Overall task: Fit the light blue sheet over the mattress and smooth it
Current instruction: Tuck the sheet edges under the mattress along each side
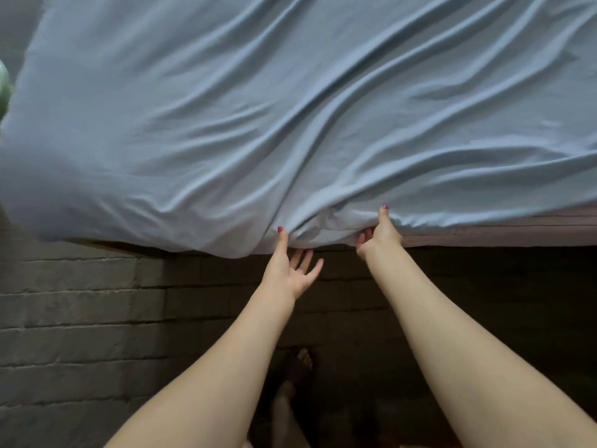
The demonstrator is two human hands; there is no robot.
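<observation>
Bare forearms, no sleeves, no rings or bands.
Red-painted nails on thumbs of left hand (292,270) and right hand (381,236); dark sandal on foot (302,367) below the hands.

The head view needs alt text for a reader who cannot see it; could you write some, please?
Two bare hands work the near edge of a wrinkled light blue sheet: the right hand grips it, the left hand touches it with the thumb, fingers spread. Mattress edge shows at right.

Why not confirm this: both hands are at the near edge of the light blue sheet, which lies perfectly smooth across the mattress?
Not smooth. The head view shows the light blue sheet deeply wrinkled, folds running toward the left hand and right hand at its near edge.
</observation>
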